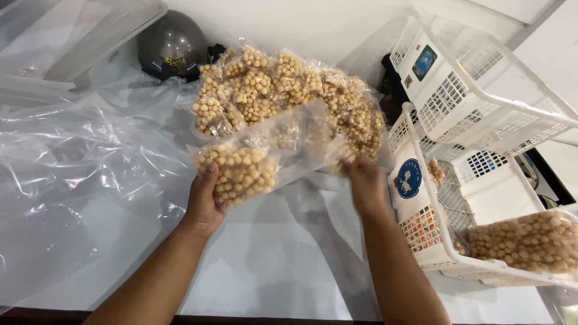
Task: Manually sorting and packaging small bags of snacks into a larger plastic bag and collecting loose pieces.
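A wide clear plastic sheet [72, 174] covers the left half of the white table [265, 271], crumpled and glossy, so the surface under it stays shielded. On the right stands a stack of white baskets [481, 114]; the near one [445, 253] holds a filled bag [524, 241] lying flat, within easy reach of the right hand. At the far middle lies a pile of bags [283, 90], clear pouches packed with small tan balls, heaped loosely against the wall. A dark helmet [171, 43] sits far left of the pile, out of the way.

The left hand [203, 201] grips the near-left end of one bag [253, 165], fingers curled under it and thumb on top, taking the weight of the filled end. The right hand [364, 180] is blurred at the bag's right end; it seems to pinch the emptier, flat part, but I cannot tell how firmly. Held at both ends, the bag hangs level above the table, just in front of the pile.
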